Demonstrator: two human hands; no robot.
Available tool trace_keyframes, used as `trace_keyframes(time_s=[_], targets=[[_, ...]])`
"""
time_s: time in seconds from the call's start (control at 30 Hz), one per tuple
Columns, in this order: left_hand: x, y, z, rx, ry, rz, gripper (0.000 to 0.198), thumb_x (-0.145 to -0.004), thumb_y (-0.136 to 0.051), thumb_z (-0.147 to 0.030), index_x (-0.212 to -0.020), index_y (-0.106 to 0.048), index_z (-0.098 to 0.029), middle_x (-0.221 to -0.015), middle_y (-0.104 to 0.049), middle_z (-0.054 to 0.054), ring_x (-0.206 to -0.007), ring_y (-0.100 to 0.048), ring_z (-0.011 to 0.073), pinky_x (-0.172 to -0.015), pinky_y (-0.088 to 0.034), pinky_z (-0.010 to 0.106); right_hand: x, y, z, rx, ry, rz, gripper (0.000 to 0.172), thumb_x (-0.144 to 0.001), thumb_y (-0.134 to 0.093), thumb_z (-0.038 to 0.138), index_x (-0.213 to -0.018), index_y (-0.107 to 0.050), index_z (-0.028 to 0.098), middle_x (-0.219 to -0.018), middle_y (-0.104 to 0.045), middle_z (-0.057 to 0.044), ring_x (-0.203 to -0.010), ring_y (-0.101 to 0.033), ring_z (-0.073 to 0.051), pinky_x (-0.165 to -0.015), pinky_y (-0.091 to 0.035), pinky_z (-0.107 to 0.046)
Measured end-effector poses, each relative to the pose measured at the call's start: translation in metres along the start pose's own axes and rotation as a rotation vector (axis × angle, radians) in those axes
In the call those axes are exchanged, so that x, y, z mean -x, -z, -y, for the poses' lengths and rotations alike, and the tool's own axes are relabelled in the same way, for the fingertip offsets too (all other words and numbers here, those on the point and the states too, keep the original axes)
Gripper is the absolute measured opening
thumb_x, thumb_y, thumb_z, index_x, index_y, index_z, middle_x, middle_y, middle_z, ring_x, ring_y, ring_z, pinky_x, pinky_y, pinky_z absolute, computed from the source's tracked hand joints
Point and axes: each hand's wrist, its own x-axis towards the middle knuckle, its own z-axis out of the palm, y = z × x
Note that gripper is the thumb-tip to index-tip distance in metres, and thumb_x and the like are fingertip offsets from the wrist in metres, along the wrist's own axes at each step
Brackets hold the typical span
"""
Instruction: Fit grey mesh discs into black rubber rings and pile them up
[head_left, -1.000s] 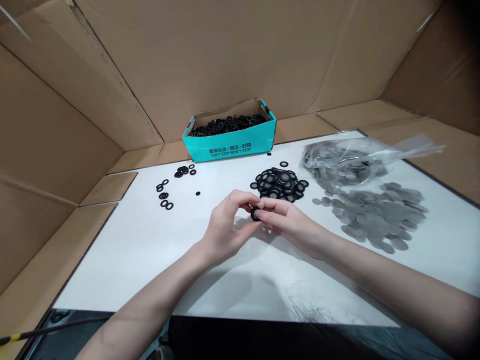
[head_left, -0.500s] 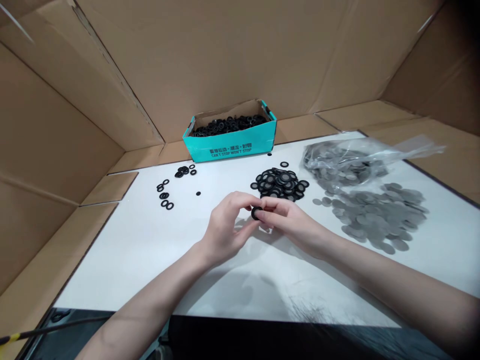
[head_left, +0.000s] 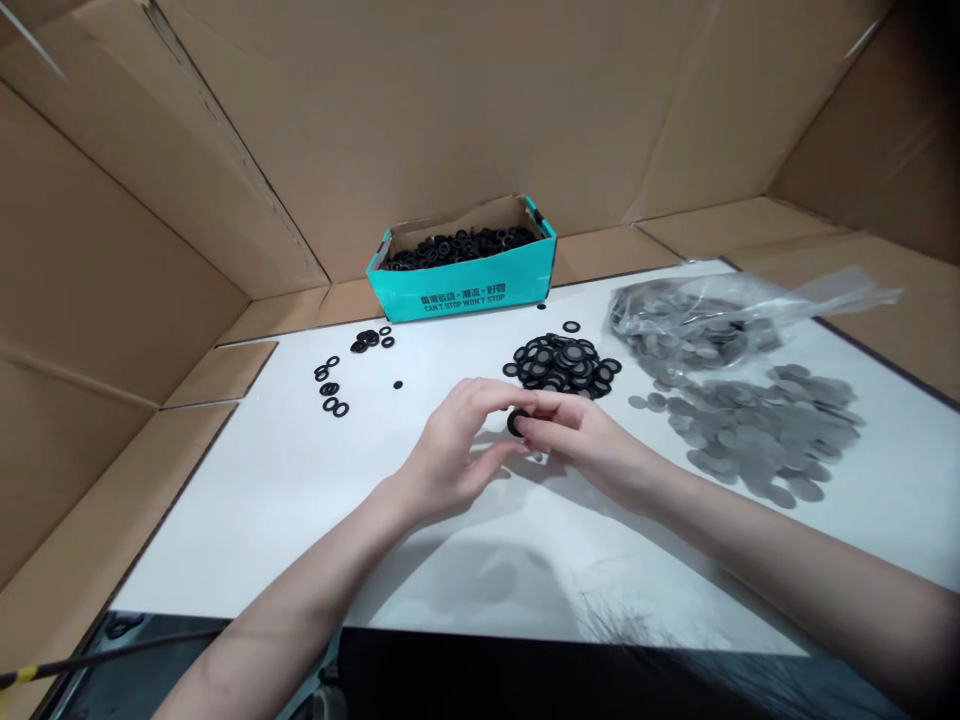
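Observation:
My left hand [head_left: 454, 450] and my right hand [head_left: 581, 440] meet above the middle of the white table [head_left: 300, 500]. Both pinch one small black ring [head_left: 516, 423] between their fingertips. Just behind the hands lies a pile of black rings fitted with grey discs [head_left: 561, 364]. To the right spreads a heap of loose grey discs [head_left: 757, 430].
A teal box [head_left: 465, 283] full of black rings stands at the back. Loose black rings [head_left: 330, 388] lie at the left. A clear plastic bag of grey discs [head_left: 690, 325] rests at the back right. Cardboard walls surround the table.
Both hands stay together on the ring with only slight finger shifts. The view has moved a little.

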Motion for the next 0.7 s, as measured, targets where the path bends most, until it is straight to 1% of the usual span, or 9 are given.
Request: trace_keyframes(time_s=[0.1, 0.2, 0.3, 0.43, 0.57, 0.63, 0.7], targets=[[-0.0016, 0.0003, -0.0004, -0.012, -0.012, -0.035, 0.039, -0.088, -0.071, -0.02, -0.122, -0.053, -0.022, -0.105, -0.068, 0.006, -0.095, -0.063, 0.0184, -0.083, -0.054, 0.032, 0.0004, -0.0005, 0.0013, 0.015, -0.004, 0.002, 0.032, -0.074, -0.073, 0.048, -0.08, -0.063, 0.018, -0.069, -0.054, 0.002, -0.061, -0.042, -0.01, -0.055, -0.028, -0.027], [-0.0011, 0.0013, -0.0004, -0.027, 0.003, -0.033, 0.036, -0.089, -0.068, -0.015, -0.121, -0.054, -0.022, -0.103, -0.069, 0.005, -0.09, -0.062, 0.0168, -0.08, -0.054, 0.031, 0.0006, -0.0001, 0.0027, 0.014, -0.004, 0.002, 0.033, -0.073, -0.074, 0.048, -0.079, -0.063, 0.018, -0.068, -0.053, 0.003, -0.06, -0.042, -0.01, -0.056, -0.027, -0.027], [0.0006, 0.0025, 0.0004, -0.014, 0.024, -0.022, 0.037, -0.089, -0.066, -0.011, -0.122, -0.054, -0.022, -0.105, -0.069, 0.006, -0.09, -0.062, 0.0167, -0.081, -0.055, 0.03, 0.0005, 0.0014, 0.003, 0.001, -0.044, 0.016, 0.034, -0.072, -0.074, 0.049, -0.08, -0.064, 0.018, -0.064, -0.05, 0.004, -0.058, -0.04, -0.01, -0.055, -0.025, -0.027], [0.0023, 0.0043, 0.0009, 0.037, 0.035, 0.025, 0.038, -0.091, -0.058, -0.005, -0.125, -0.054, -0.024, -0.107, -0.068, 0.006, -0.094, -0.065, 0.0167, -0.083, -0.056, 0.03, -0.0009, 0.0045, 0.0015, -0.004, -0.077, 0.045, 0.031, -0.071, -0.074, 0.044, -0.082, -0.066, 0.016, -0.061, -0.049, 0.004, -0.059, -0.04, -0.011, -0.056, -0.025, -0.027], [0.0024, 0.0065, -0.0001, 0.082, 0.108, 0.093, 0.043, -0.093, -0.049, -0.002, -0.129, -0.052, -0.024, -0.11, -0.068, 0.007, -0.1, -0.067, 0.0176, -0.088, -0.055, 0.031, -0.0021, 0.0056, 0.0014, -0.003, -0.079, 0.068, 0.031, -0.07, -0.075, 0.042, -0.084, -0.069, 0.015, -0.064, -0.052, 0.002, -0.061, -0.042, -0.011, -0.057, -0.026, -0.028], [0.0014, 0.007, -0.0006, 0.088, 0.116, 0.092, 0.041, -0.094, -0.05, -0.005, -0.13, -0.051, -0.024, -0.113, -0.067, 0.007, -0.102, -0.066, 0.0181, -0.089, -0.055, 0.033, -0.0019, 0.0052, 0.0025, -0.008, -0.078, 0.062, 0.033, -0.069, -0.075, 0.043, -0.088, -0.069, 0.016, -0.065, -0.052, 0.002, -0.06, -0.042, -0.011, -0.056, -0.026, -0.027], [-0.0002, 0.0066, -0.0007, 0.088, 0.086, 0.065, 0.039, -0.093, -0.06, -0.014, -0.129, -0.052, -0.024, -0.113, -0.066, 0.008, -0.099, -0.065, 0.0187, -0.088, -0.055, 0.033, -0.0012, 0.0047, 0.0034, -0.012, -0.085, 0.057, 0.033, -0.069, -0.076, 0.045, -0.085, -0.066, 0.017, -0.064, -0.052, 0.003, -0.059, -0.042, -0.01, -0.055, -0.026, -0.027]])
